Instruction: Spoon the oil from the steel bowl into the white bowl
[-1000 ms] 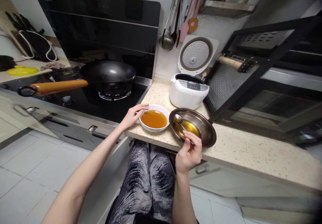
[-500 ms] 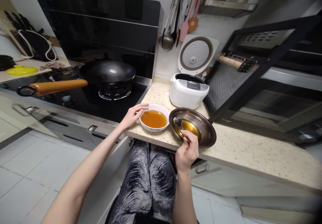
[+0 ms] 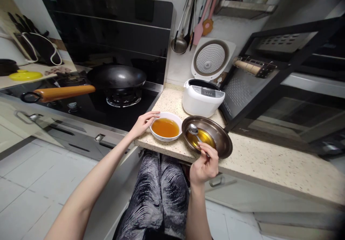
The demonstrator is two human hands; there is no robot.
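Note:
A white bowl [image 3: 180,119] of amber-brown liquid sits near the counter's front edge. My left hand [image 3: 143,123] is at its left rim, fingers laid along the edge and thumb at the outer side. To the bowl's right stands a dark metal pan [image 3: 225,139] with yellow oil-like liquid in the bottom. My right hand [image 3: 205,164] is closed on the handle of a metal spoon [image 3: 193,129], over the pan's near side. The spoon's head is above the left part of the pan; whether it touches the liquid I cannot tell.
Behind the pan is a white rice cooker [image 3: 202,101] with its lid up. A black wok [image 3: 118,76] rests on the stove at left, its wooden handle [image 3: 64,93] pointing left. An oven [image 3: 302,107] stands at right. Utensils hang on the wall, including a ladle [image 3: 179,46].
My right hand has moved slightly right and down with the spoon, whose head has shifted a little right and tilted into view. The left hand stays at the bowl.

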